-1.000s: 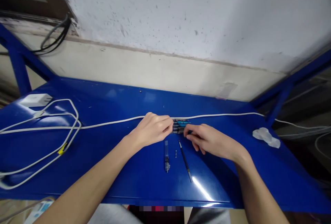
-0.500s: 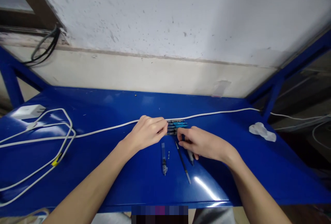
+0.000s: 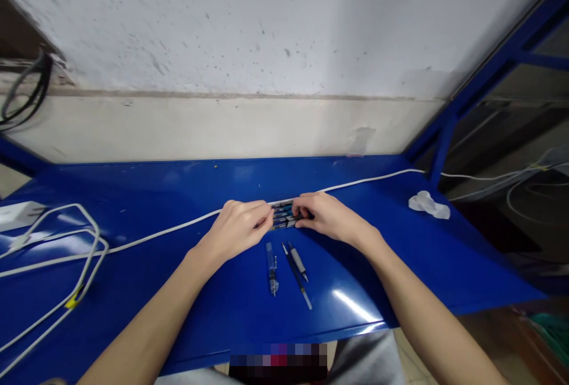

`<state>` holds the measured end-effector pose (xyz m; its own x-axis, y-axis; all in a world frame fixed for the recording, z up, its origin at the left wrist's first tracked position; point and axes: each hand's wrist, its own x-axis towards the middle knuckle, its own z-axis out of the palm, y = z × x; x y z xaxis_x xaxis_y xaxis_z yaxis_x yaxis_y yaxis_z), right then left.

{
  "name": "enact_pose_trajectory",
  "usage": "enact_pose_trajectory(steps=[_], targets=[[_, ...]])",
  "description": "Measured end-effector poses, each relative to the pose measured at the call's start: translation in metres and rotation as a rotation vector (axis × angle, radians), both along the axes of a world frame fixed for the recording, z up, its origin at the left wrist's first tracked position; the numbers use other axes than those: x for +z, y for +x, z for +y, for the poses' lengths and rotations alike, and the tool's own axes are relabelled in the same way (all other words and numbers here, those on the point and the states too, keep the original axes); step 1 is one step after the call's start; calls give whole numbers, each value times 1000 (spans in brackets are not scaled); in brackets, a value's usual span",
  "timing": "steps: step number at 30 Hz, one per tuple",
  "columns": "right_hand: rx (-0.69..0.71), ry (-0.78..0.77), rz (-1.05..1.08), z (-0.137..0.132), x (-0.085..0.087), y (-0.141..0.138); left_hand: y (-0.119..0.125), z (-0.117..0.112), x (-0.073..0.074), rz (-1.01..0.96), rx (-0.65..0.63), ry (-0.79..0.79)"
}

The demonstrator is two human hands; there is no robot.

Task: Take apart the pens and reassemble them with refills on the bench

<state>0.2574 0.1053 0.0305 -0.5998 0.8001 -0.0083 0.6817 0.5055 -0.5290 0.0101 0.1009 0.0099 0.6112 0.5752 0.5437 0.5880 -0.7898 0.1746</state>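
A workshop-like corner, shown by the blue bench [image 3: 444, 254], stained wall [image 3: 178, 29] and trailing white cable [image 3: 169, 230].

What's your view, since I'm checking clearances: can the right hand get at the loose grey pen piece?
Probably yes: the loose grey pen piece lies uncovered near the right hand, which touches the pens.

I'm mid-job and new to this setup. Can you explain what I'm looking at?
There's no machine here: these are a person's bare hands, seen by a camera on their head looking forward and down. On the blue table, the left hand closes around one end of a row of pens; the right hand curls over the other, its grip partly hidden. Nearer lie a clear pen barrel, a slim ink refill and a grey pen piece. A white cable runs behind.
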Motion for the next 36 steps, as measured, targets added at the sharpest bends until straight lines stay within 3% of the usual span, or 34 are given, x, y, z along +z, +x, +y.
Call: enact_pose_trajectory(steps=[11, 15, 18, 22, 27, 31, 36], targets=[[60, 7, 17, -3, -4, -5, 2, 1, -5, 11, -19, -43], [63, 30, 18, -6, 0, -6, 4, 0, -6, 9, -28, -41], [63, 5, 141, -6, 8, -2, 5, 0, -2, 10, -17, -28], [-82, -61, 346, -3, 14, 3, 5, -3, 6, 15, 0, -28], [-363, -64, 570, -2, 2, -8, 5, -3, 10, 18, 29, 48], [-344, -208, 671, -3, -7, -19, 2, 1, 6, 12, 95, 139], [-312, -248, 601, -5, -13, -23, 1, 0, 0, 68, 169, -25]])
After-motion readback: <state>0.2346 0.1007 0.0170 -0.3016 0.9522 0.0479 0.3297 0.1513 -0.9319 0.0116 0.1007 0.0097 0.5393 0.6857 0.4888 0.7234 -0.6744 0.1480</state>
